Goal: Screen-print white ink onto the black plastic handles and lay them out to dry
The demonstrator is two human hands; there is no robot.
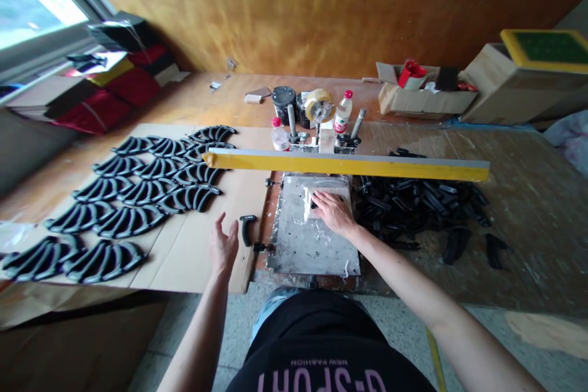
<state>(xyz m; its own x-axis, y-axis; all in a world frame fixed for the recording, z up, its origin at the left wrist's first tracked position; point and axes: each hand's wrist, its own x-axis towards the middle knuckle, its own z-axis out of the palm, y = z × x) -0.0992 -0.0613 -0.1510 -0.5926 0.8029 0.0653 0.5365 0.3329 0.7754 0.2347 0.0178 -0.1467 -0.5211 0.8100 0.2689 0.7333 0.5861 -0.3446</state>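
Observation:
My right hand (334, 213) is over the pale fixture on the scuffed metal plate (294, 245), its fingers on a small black curved piece that they mostly cover. Held above the cardboard sheet (184, 257), my left hand (225, 246) has its thumb and fingers apart and nothing in it. Just right of that hand, a single black curved handle-like piece (247, 231) lies near the cardboard's edge. Beyond the plate, a long yellow-and-grey bar or frame edge (344, 165) spans from side to side above the table.
Rows of similar black curved pieces (133, 190) cover the cardboard at left. A loose black pile (422, 202) lies at right. Behind the bar stand bottles (342, 111), a dark tub (283, 101) and a tape roll (320, 105). Cardboard boxes (427, 101) sit at back right.

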